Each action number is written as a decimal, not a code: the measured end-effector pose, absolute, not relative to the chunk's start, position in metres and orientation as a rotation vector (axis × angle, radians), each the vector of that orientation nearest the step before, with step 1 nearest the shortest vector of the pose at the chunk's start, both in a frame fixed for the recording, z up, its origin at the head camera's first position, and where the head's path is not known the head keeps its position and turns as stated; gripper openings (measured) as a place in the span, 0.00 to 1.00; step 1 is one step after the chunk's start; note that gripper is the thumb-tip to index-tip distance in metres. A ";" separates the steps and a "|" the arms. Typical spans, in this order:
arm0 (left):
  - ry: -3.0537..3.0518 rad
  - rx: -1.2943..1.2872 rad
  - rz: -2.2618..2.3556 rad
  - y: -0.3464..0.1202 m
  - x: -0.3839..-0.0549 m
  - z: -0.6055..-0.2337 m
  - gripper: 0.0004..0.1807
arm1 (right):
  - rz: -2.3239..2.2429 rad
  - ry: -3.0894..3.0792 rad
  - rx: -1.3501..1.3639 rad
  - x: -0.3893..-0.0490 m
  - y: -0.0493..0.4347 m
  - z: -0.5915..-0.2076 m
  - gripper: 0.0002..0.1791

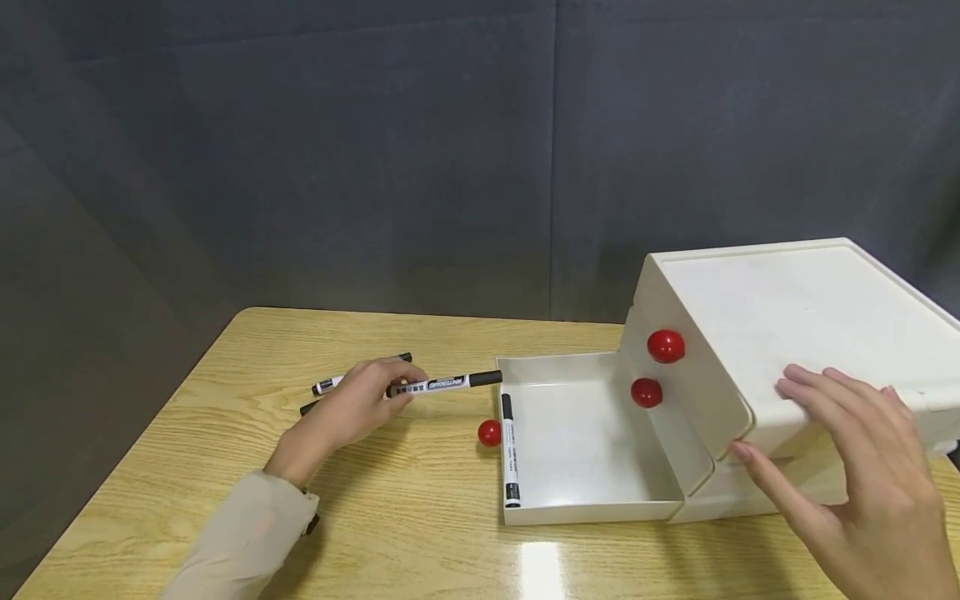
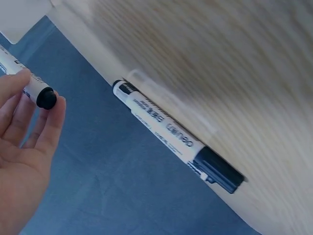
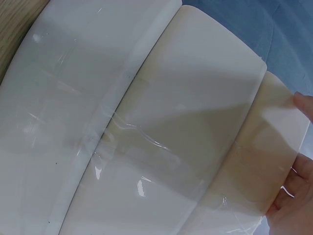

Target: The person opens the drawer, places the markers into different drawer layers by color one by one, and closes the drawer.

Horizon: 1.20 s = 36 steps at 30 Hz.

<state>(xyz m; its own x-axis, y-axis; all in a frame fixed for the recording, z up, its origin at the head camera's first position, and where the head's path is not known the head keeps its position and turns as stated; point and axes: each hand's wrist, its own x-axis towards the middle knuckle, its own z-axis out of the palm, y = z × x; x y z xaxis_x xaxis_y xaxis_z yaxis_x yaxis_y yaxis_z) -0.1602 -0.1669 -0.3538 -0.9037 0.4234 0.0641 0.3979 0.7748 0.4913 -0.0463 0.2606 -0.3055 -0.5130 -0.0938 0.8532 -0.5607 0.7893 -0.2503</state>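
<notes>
My left hand (image 1: 366, 402) pinches a white whiteboard marker (image 1: 448, 383) with black ends between thumb and fingers, above the table just left of the open drawer (image 1: 585, 433). In the left wrist view, the black end of this marker sticks out past the fingertips. Another marker (image 2: 161, 127) lies on the table behind that hand, and a black tip of one more (image 1: 306, 408) shows beside the wrist. Inside the drawer, one marker (image 1: 510, 450) lies along its front wall. My right hand (image 1: 862, 467) rests on the near top edge of the white drawer unit (image 1: 817, 308), thumb at its front corner.
A red round knob (image 1: 490, 432) sits on the pulled-out drawer's front. Two more red knobs, an upper one (image 1: 666, 346) and a lower one (image 1: 647, 392), mark the closed drawers above. The wooden table (image 1: 420, 533) ends at a dark cloth backdrop (image 1: 405, 167).
</notes>
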 end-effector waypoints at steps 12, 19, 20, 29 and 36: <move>2.913 0.756 0.772 -0.147 -0.166 -0.347 0.14 | 0.640 -2.033 0.497 -0.047 0.259 -0.305 0.42; 2.935 0.827 0.752 -0.135 -0.170 -0.342 0.13 | 0.636 -2.037 0.501 -0.047 0.258 -0.305 0.42; 2.938 0.839 0.750 -0.134 -0.170 -0.342 0.13 | 0.635 -2.035 0.504 -0.047 0.258 -0.305 0.42; 2.944 0.981 0.716 -0.121 -0.174 -0.339 0.12 | 0.627 -2.032 0.512 -0.047 0.257 -0.304 0.42; 2.931 1.017 0.730 -0.111 -0.177 -0.337 0.12 | 0.615 -2.081 0.490 -0.047 0.259 -0.305 0.43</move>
